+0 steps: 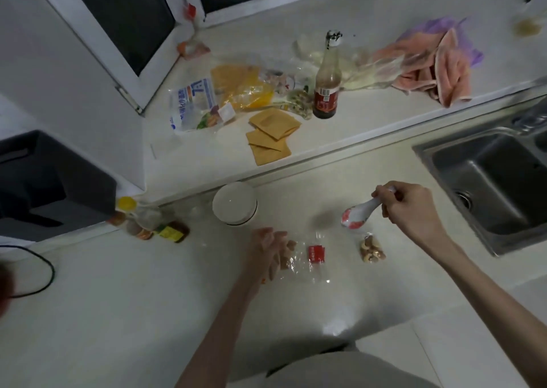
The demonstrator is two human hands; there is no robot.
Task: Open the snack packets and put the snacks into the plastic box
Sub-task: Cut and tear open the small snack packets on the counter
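Left hand (273,250), fingers straight, pressing on clear crinkled snack packet with red label (310,259) on pale worktop (148,299). Right hand (410,207) beyond packet, pinching white ceramic spoon with red pattern (358,214). Small nut heap (372,250) just right of packet.

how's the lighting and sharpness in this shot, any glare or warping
Head view: dim and soft overall; glare patch on the counter near the bottom; left hand motion-blurred over the clear packet; right hand and spoon sharper; wide-angle lens bends the window frame and sink.
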